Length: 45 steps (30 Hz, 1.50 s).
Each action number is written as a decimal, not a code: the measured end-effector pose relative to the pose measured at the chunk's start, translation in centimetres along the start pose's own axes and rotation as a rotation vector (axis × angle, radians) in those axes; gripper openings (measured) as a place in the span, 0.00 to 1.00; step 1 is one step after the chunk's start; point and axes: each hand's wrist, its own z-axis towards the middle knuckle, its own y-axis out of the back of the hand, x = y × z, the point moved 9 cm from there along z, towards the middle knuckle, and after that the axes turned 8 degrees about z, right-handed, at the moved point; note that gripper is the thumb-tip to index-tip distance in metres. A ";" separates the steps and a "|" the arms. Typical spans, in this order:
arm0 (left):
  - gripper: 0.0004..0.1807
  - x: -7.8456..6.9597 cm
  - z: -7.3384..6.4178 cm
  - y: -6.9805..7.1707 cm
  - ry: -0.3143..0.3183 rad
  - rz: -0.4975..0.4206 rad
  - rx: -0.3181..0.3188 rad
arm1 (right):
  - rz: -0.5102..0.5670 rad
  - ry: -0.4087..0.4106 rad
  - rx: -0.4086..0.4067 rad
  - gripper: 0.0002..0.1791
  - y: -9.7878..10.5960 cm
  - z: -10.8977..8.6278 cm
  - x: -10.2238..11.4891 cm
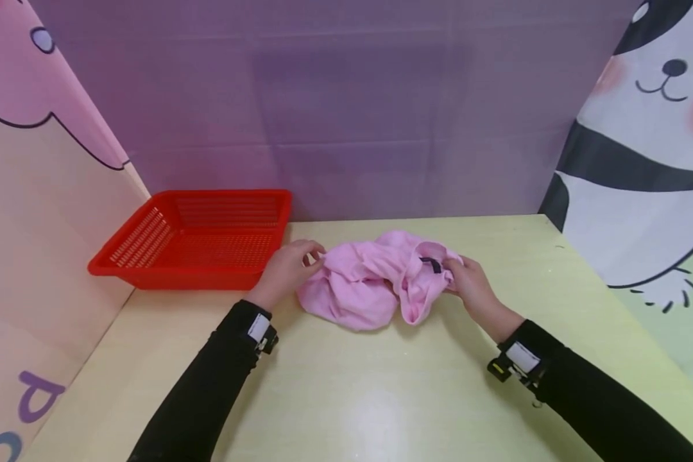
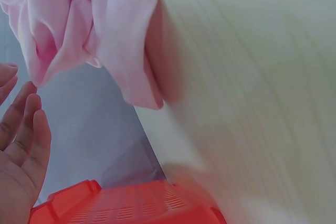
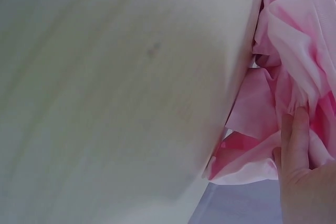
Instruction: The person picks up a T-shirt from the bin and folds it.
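A crumpled pink garment (image 1: 358,282) lies bunched on the table, with a small dark tag (image 1: 431,264) near its right end. My right hand (image 1: 472,287) grips the garment at that end; in the right wrist view its fingers (image 3: 299,135) press into the folds, and part of the grasp is hidden by cloth. My left hand (image 1: 289,269) is at the garment's left end. In the left wrist view the left fingers (image 2: 39,135) are extended, fingertips beside a hanging corner of the cloth (image 2: 42,66), with a gap between thumb and fingers.
A red plastic basket (image 1: 208,282) with slotted sides stands at the back left, close to my left hand. Behind the pale table (image 1: 358,398) rises a purple backdrop (image 1: 346,115). Cartoon-printed panels flank both sides, a panda (image 1: 641,237) on the right.
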 end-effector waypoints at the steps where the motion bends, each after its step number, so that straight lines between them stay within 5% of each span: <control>1: 0.13 0.1 0.0 0.0 0.002 0.001 -0.002 | -0.003 -0.003 -0.001 0.24 0.0 0.0 -0.1; 20: 0.15 2.2 0.4 -0.3 -0.010 0.048 0.021 | -0.051 -0.022 0.045 0.25 0.2 0.7 -0.8; 27: 0.14 2.4 0.6 -0.4 -0.034 0.063 0.023 | -0.149 -0.024 0.063 0.27 0.4 0.7 -0.9; 38: 0.14 1.5 0.2 -0.2 -0.026 0.019 0.045 | -0.439 0.086 0.031 0.22 0.9 0.8 1.1; 45: 0.13 -0.1 -0.7 0.1 -0.051 0.077 0.077 | -0.484 0.140 0.087 0.20 0.2 0.2 3.3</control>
